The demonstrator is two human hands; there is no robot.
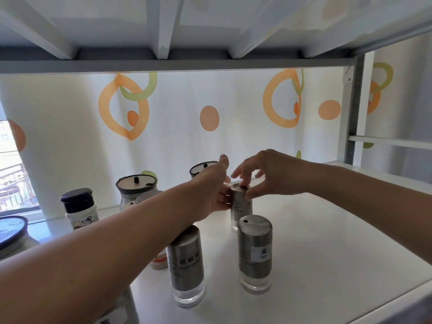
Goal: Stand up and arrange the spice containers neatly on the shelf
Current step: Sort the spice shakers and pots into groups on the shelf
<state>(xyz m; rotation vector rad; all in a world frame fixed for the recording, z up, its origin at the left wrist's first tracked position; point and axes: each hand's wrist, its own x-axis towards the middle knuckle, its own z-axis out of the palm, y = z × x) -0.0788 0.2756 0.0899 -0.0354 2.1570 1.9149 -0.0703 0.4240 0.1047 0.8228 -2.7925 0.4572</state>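
Note:
Several spice containers stand upright on the white shelf [327,242]. A steel shaker [242,206] stands mid-shelf; my left hand [216,190] grips its side and my right hand [264,174] pinches its top with fingertips. In front of it stand a steel shaker labelled salt [255,251] and a steel pepper shaker [187,265], the latter partly under my left forearm. Further back are a glass jar with a black-rimmed lid [136,188], another like it [201,169] behind my left hand, and a white bottle with a black cap [79,208].
A small pot with a red band [159,263] hides behind the pepper shaker. A dark-lidded container [11,232] sits at the far left, another labelled container [117,309] at the bottom edge. A patterned curtain backs the shelf; a grey post [355,108] stands right; another shelf board hangs overhead.

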